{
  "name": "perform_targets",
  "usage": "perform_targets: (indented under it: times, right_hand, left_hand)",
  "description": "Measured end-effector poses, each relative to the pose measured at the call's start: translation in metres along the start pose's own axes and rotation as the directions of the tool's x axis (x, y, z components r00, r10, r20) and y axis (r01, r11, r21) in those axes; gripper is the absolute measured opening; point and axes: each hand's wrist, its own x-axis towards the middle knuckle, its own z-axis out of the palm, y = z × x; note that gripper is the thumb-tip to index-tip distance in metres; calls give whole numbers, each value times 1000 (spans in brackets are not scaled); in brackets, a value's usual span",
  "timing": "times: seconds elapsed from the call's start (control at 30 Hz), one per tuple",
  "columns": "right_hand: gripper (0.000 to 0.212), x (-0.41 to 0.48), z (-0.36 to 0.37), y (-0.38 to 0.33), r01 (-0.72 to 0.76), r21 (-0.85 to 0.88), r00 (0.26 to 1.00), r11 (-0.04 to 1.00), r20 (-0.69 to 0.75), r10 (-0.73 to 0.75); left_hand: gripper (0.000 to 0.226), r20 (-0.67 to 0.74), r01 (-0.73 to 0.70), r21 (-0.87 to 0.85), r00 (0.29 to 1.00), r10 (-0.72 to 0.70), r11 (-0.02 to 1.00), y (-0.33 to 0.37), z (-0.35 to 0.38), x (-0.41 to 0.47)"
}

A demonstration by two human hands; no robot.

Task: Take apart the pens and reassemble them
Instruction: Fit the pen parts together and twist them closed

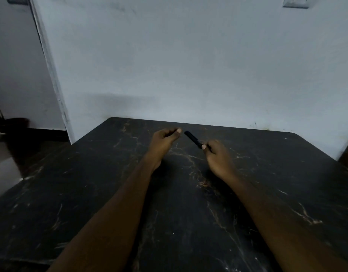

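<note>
Right hand pinches one end of a slim black cylindrical pen, whose free end slants toward the left hand. That hand is curled thumb to forefinger; whether it holds anything is unclear. Beneath both lies a glossy, dark, veined table; beyond them stands a matte pale wall.

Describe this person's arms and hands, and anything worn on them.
The left forearm and right forearm are bare as far as the frame shows: no sleeves, watch or bracelet. The left hand and right hand are ungloved, with no rings visible. Fingernails look short.
</note>
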Motion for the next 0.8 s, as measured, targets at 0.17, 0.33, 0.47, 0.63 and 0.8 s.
perform_targets:
  times: [0.17, 0.33, 0.47, 0.63, 0.8]
  right_hand:
    - [25, -1, -1, 2, 4, 70, 1000, 998, -7, -3]
    - [27, -2, 2, 3, 62, 77, 998, 995, -13, -61]
    - [21, -1, 3, 7, 97, 41, 995, 994, -34, -96]
    - [26, 1, 5, 8, 74, 59, 997, 996, -36, -72]
    - [27, 1, 5, 6, 68, 82, 996, 994, -63, -63]
  left_hand:
    - [11, 75, -102, -85, 991, 108, 991, 1, 11, -2]
    - [11, 81, -122, -85, 988, 129, 989, 1, 9, -2]
    - [17, 85, -117, -61, 989, 122, 991, 1, 11, -5]
    - [6, 118, -122, -81, 984, 131, 989, 4, 17, -7]
    - [15, 132, -110, -131, 983, 128, 985, 4, 21, -7]
